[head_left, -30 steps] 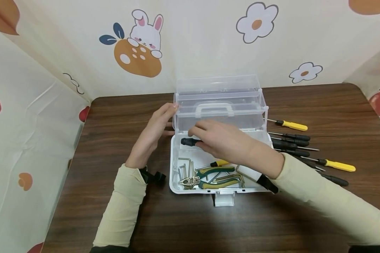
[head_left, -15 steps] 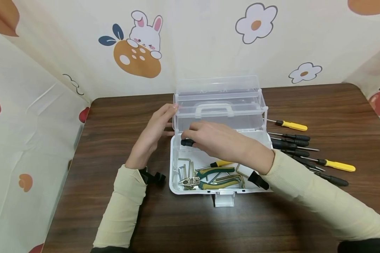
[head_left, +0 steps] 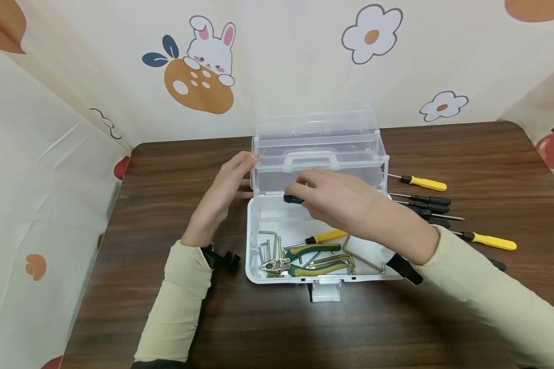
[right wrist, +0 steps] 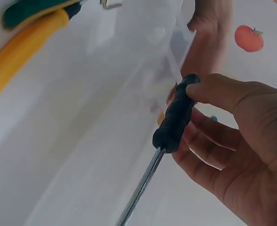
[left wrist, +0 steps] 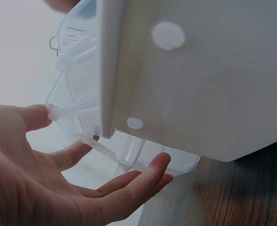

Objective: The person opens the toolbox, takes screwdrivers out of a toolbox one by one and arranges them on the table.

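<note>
My right hand (head_left: 339, 197) holds a screwdriver by its black handle (right wrist: 173, 117) over the back of an open white toolbox (head_left: 249, 243). In the right wrist view its metal shaft (right wrist: 143, 186) points away from the thumb. At the left side of the raised clear lid (head_left: 320, 179), my left hand (head_left: 221, 192) touches the plastic with thumb and forefinger, its other fingers extended. Green-handled pliers (head_left: 320, 268), a yellow-handled screwdriver (head_left: 331, 236) and several hex keys (head_left: 275, 241) lie in the box.
To the right of the box, several black-handled screwdrivers (head_left: 431, 200) lie on the wooden table (head_left: 184, 318), with yellow-handled screwdrivers (head_left: 494, 241) among them. A latch (head_left: 325, 292) juts from the box's front. A printed cloth (head_left: 295, 61) stands behind the table.
My right hand has shifted right and slightly back with the black-handled screwdriver, after a small move left. The left hand stays at the lid's side.
</note>
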The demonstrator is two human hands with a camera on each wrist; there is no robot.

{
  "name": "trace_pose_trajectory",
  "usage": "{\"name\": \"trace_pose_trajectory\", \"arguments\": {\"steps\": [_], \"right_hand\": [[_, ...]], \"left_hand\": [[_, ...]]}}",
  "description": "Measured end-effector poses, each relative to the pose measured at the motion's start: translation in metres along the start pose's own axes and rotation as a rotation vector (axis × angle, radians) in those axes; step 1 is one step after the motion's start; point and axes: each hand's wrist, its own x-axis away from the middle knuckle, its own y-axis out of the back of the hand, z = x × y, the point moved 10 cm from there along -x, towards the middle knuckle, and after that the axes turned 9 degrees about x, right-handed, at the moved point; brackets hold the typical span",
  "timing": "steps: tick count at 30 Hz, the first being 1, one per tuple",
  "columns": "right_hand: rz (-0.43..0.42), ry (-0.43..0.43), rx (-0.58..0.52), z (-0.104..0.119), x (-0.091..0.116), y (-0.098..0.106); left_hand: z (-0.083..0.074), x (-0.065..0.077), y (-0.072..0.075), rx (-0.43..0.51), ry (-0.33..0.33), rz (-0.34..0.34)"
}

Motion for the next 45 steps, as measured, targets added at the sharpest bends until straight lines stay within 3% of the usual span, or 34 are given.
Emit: {"name": "trace_pose_trajectory", "arguments": {"steps": [4, 10, 15, 20, 27, 34, 40, 45], "right_hand": [[-0.022, -0.006, 0.025, -0.011, 0.02, 0.009], [-0.159, 0.02, 0.06, -0.026, 0.055, 0.03], [-0.214, 0.003, 0.068, -0.041, 0.081, 0.043], [-0.242, -0.06, 0.1, -0.058, 0.108, 0.04], [-0.365, -0.154, 0.122, -0.078, 0.15, 0.031], [-0.31, -0.229, 0.133, -0.097, 0.181, 0.001], [-0.208, -0.191, 0.082, -0.102, 0.194, -0.035], [-0.147, -0.175, 0.063, -0.101, 0.194, -0.051]], "left_hand": [[0.0, 0.0, 0.0, 0.003, 0.003, -0.001], [0.0, 0.0, 0.0, 0.004, 0.006, -0.001], [-0.001, 0.001, 0.002, -0.003, -0.003, -0.002], [-0.001, 0.001, 0.005, -0.014, 0.005, -0.007], [-0.006, 0.0, 0.004, -0.022, -0.006, 0.006], [-0.006, 0.0, 0.002, -0.027, -0.003, 0.012], [-0.003, -0.001, 0.002, -0.023, -0.003, 0.003], [0.001, 0.0, 0.002, -0.018, 0.005, 0.002]]}}
